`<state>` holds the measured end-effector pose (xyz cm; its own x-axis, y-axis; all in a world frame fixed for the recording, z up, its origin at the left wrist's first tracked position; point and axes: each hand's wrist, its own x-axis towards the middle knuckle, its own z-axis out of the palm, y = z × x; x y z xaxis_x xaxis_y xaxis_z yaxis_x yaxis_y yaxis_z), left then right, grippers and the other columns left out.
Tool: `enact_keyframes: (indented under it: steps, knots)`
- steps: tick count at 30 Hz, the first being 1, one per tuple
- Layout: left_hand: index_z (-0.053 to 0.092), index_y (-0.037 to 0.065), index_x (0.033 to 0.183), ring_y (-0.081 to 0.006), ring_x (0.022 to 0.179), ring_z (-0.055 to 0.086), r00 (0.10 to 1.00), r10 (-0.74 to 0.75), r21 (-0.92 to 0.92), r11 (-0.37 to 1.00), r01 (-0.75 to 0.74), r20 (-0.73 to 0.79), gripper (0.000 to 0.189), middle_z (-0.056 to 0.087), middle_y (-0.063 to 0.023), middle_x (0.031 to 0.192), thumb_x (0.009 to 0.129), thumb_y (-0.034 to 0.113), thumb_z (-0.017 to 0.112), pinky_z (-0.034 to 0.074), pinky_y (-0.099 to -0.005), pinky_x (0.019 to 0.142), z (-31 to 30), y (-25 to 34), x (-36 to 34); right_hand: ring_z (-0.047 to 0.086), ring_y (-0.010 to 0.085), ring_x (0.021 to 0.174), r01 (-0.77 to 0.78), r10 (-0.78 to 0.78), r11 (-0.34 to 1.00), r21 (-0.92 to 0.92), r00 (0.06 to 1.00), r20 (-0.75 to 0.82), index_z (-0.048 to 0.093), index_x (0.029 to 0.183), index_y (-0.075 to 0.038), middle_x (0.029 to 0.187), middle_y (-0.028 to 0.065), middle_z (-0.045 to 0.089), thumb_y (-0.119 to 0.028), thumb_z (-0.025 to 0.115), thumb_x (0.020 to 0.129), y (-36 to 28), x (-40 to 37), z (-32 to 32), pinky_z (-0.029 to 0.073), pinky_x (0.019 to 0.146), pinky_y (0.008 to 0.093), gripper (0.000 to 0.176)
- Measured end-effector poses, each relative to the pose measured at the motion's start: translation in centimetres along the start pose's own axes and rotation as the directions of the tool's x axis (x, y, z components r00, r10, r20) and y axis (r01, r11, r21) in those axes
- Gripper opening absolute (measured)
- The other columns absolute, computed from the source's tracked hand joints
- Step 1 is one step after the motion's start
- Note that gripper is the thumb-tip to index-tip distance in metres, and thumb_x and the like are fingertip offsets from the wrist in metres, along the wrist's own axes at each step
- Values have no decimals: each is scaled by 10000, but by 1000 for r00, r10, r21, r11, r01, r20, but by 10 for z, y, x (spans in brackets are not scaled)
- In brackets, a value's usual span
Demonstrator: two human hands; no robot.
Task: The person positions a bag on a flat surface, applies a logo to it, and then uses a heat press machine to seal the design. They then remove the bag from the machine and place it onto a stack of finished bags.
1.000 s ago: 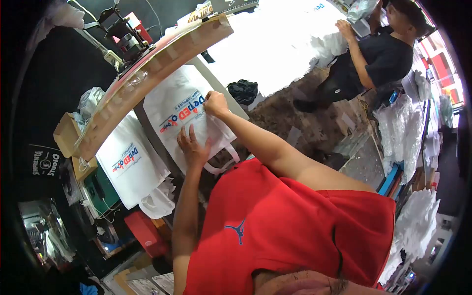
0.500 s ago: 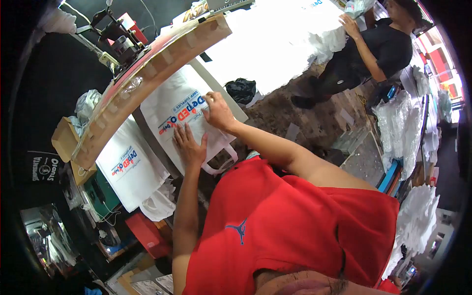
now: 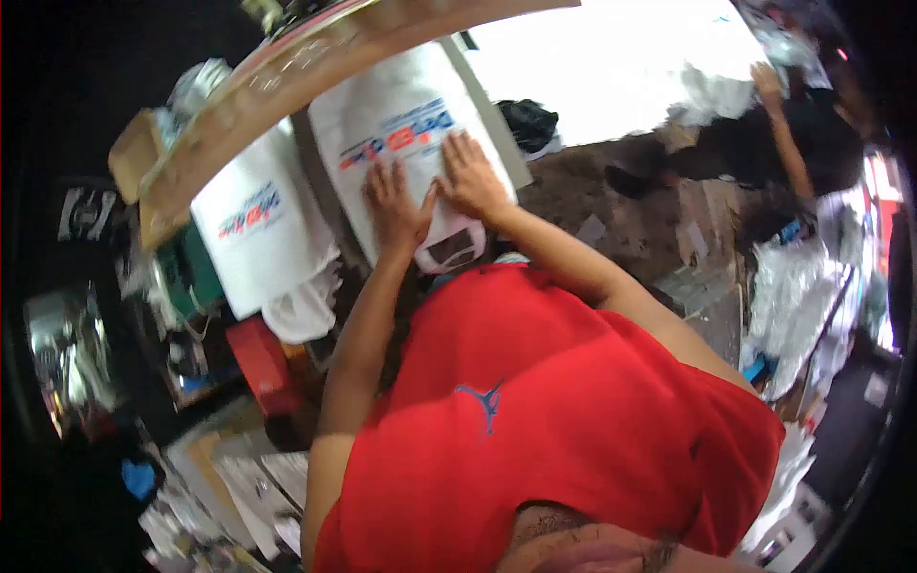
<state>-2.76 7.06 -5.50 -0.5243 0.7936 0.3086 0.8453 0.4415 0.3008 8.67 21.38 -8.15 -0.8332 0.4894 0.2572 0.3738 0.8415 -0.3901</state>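
Observation:
A white handled bag with red and blue lettering lies flat on a grey board in front of me. My left hand rests on the bag just below the lettering, fingers spread. Close beside it, my right hand lies flat at the right end of the print, its fingers stretched out. The bag's loop handle hangs at the near edge. To the left lies another white bag with the same print, on what looks like a stack.
A curved, cardboard-edged panel overhangs the far side. A black plastic bag sits right of the board, near a bright white surface. Another person reaches toward that surface. A red box stands at lower left.
My right hand has gone from curled fingers at the bag's right edge to lying flat on it. My left hand stays flat on the bag. The view has shifted.

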Motion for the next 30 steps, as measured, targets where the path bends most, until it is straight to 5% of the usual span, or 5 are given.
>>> enact_keyframes:
  steps: [8,21,30]
  knots:
    - [363,19,1524,-432,1488,223,998,-58,59,997,56,38,837,242,-288,1599,923,560,578,159,-590,1201,0,1,-2,149,447,1515,9,-9,997,-72,1000,-7,355,1536,-33,1626,216,247,-446,470,1000,-8,-2,-7,131,1236,510,686]
    - [331,122,1568,-469,1497,162,999,-54,-98,994,54,-2,816,189,-254,1633,916,532,601,83,-632,1199,15,-11,-7,132,463,1513,-41,37,996,-80,998,-41,335,1529,24,1617,272,218,-523,476,983,-12,0,-2,123,1232,519,786]
    - [413,202,1538,-457,1503,149,996,-90,-12,996,90,19,749,203,-241,1631,906,559,596,64,-649,1192,13,-9,-6,126,479,1508,-69,65,993,-96,997,-45,338,1522,39,1609,295,209,-548,478,978,-11,1,0,106,1230,530,813]
